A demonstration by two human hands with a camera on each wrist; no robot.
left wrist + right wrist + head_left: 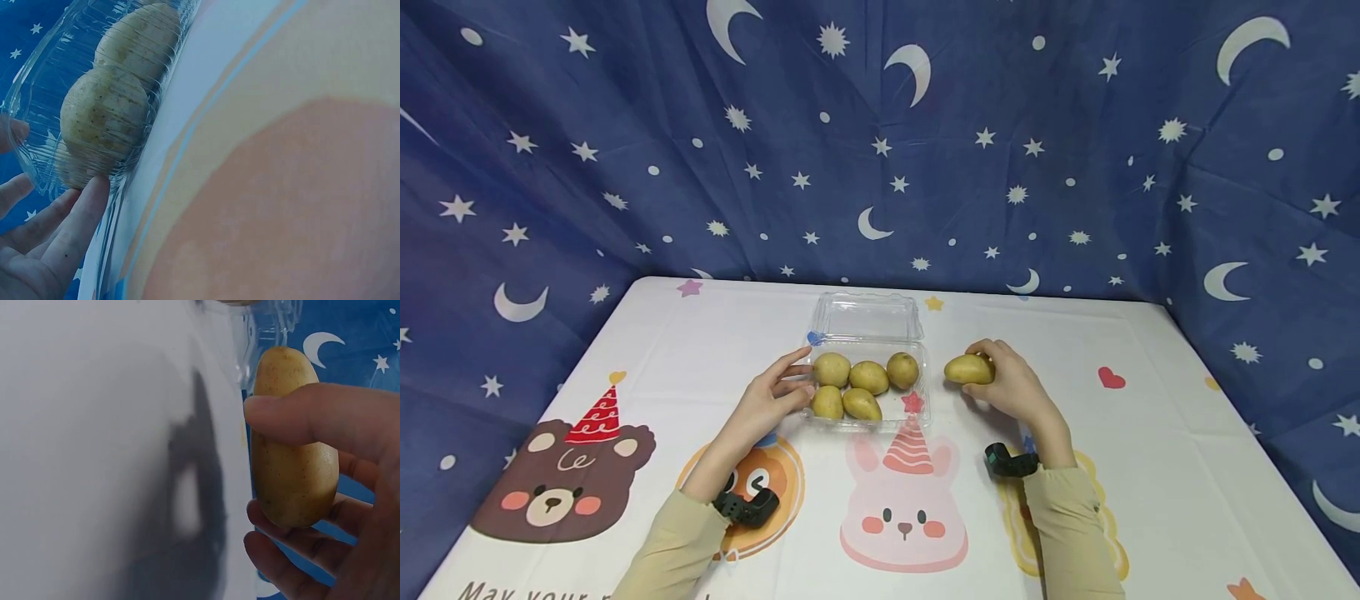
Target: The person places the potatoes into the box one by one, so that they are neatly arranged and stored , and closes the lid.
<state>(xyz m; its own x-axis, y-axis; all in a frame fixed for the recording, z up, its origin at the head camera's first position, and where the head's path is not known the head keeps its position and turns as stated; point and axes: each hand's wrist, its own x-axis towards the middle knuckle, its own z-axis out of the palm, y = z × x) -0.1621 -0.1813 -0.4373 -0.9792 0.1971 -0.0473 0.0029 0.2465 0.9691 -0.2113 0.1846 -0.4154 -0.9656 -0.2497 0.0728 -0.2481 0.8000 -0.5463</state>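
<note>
My right hand (1009,385) grips a long yellow potato (966,369) to the right of the clear plastic container. In the right wrist view the thumb lies across the potato (290,481), with the other fingers behind and under it. Several potatoes (868,377) sit inside the clear container (891,421), whose hinged lid (867,317) lies back away from me. At the container's left side is my left hand (767,402), fingers spread and nearly straight. The left wrist view shows a fingertip touching the clear wall beside a potato (103,112).
A white printed tablecloth (737,317) covers the table. Behind it and at the sides hangs a dark blue curtain (820,200) with moons and stars. The container's right part has bare floor around a red star print (912,402). Each wrist wears a black camera (748,507).
</note>
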